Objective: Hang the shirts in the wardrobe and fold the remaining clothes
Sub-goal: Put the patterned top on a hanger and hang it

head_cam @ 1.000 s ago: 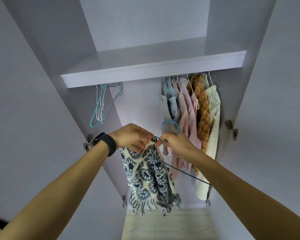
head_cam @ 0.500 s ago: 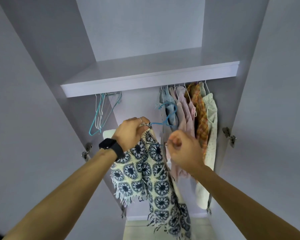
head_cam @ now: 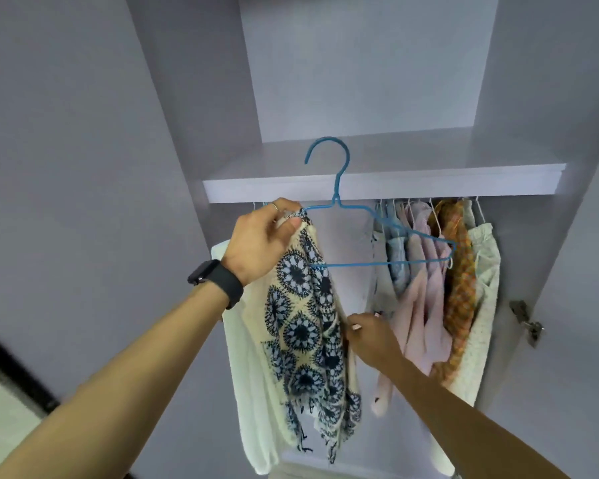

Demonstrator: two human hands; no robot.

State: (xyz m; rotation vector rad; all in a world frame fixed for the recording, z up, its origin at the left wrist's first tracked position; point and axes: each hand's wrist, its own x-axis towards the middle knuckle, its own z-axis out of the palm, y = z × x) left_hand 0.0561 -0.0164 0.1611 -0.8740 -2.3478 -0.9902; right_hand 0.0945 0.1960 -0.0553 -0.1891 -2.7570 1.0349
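1. My left hand (head_cam: 260, 240) sits left of centre, fingers and thumb curled round the top of the patterned shirt (head_cam: 305, 326) and the left end of the blue hanger (head_cam: 336, 202), pinching both together
2. The hanger is held up in front of the shelf (head_cam: 429, 181), its hook free in the air above the shelf's front edge, its right arm reaching toward the hung clothes (head_cam: 429, 271)
3. The shirt, cream with dark blue round motifs, hangs from my left hand down the centre of the frame, with a fringe at its lower end
4. My right hand (head_cam: 370, 337), lower centre, is at the shirt's right edge; its fingertips are hidden, so I cannot tell whether they pinch the cloth or only touch it
5. A white garment (head_cam: 246, 375) hangs just behind the shirt, to its left
6. A black watch (head_cam: 218, 281) is on my left wrist
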